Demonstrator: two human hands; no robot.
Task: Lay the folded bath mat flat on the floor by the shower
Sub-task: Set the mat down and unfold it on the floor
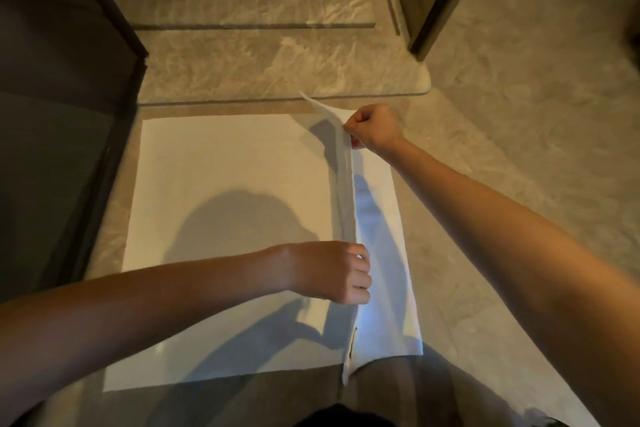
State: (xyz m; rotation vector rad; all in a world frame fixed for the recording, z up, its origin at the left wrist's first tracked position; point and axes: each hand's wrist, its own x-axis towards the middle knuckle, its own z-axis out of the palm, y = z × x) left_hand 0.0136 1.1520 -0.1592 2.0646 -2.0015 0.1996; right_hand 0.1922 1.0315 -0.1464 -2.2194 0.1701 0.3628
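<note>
A white bath mat (221,191) lies mostly spread on the marble floor in front of the raised shower threshold (277,80). One long flap of the mat stands up on edge along the right side, running from far to near. My right hand (372,126) pinches the far end of that flap. Closer to me, my left hand (341,272) grips the same raised flap. A narrower strip of mat (384,253) lies flat to the right of the flap.
A dark glass panel with a dark frame (69,107) stands along the left edge of the mat. A door frame post (426,0) stands at the back right. Marble floor (519,156) extends to the right. Dark clothing shows at the bottom edge.
</note>
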